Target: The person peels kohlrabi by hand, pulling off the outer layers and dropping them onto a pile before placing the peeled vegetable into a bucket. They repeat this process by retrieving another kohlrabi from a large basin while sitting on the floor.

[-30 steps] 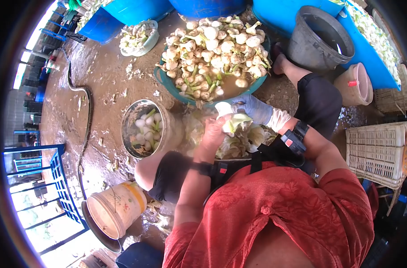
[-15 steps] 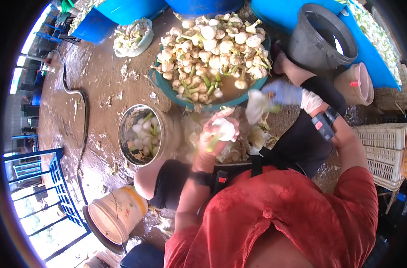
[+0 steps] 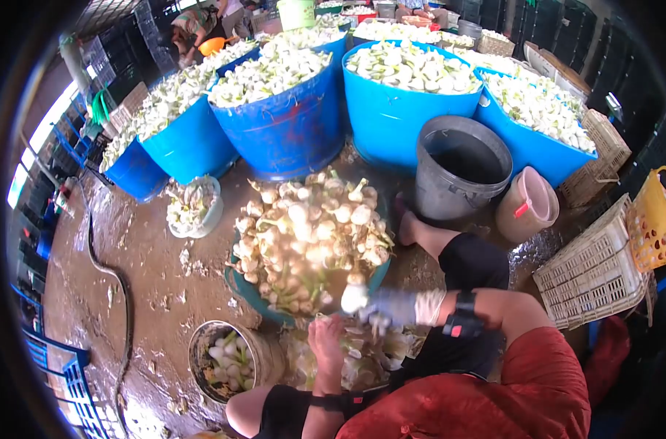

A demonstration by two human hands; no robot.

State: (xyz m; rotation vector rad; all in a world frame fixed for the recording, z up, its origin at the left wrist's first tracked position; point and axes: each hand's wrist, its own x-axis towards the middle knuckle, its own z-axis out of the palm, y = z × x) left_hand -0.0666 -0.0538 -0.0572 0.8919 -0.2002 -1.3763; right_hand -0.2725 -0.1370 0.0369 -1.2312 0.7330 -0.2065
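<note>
My left hand [image 3: 325, 340] is closed in front of the green basin [image 3: 380, 274]; whatever it may hold is hidden. My right hand [image 3: 391, 307], in a bluish glove and smeared by motion, has a pale garlic bulb [image 3: 355, 297] at its fingertips. Unpeeled garlic bulbs [image 3: 303, 227] with roots and stems are heaped in the basin, with brownish water at its near side. Below my hands lie peeled skins and leaves [image 3: 351, 358]. Left of my left hand, a bucket [image 3: 271, 358] contains several white bulbs with green stems.
Large blue tubs [image 3: 281, 135] full of white bulbs stand behind the basin. A dark grey bucket [image 3: 450, 186], a pink bucket [image 3: 519, 212] and a plastic crate [image 3: 589, 282] are on the right. A hose [image 3: 121, 278] runs along the wet floor. People are at the back.
The view has tilted up, bringing the tubs and people into sight. My right hand has come in close to my left hand. The white bulb seen in my left hand no longer shows there.
</note>
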